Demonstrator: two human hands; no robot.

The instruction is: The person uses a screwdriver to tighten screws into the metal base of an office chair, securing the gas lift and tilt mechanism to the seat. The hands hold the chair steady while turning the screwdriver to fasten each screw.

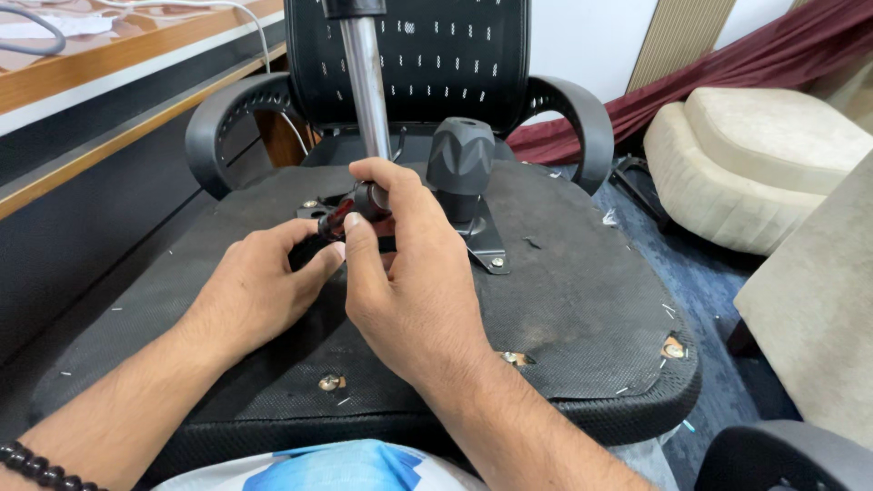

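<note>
Head view, centre of frame: an office chair lies upturned, its seat underside (564, 300) facing up. My right hand (414, 273) is closed around a small dark tool w/ a red part (341, 218), thumb and forefinger pinching it just above the metal mounting plate (486, 245) at centre. My left hand (259, 291) lies curled on the seat fabric just left of the tool, fingertips touching near the tool's tip; whether it grips anything I cannot tell. Behind the hands, centre top: the chrome gas-lift column (368, 82) and a grey ribbed knob (461, 159), both standing on the plate. Upper centre: mesh backrest (455, 55) btwn two black armrests (223, 127). Upper left: wooden worktop (109, 64) w/ cables. Right: beige cushions (755, 164). Bottom left: beaded bracelet (36, 465) on my left wrist.
</note>
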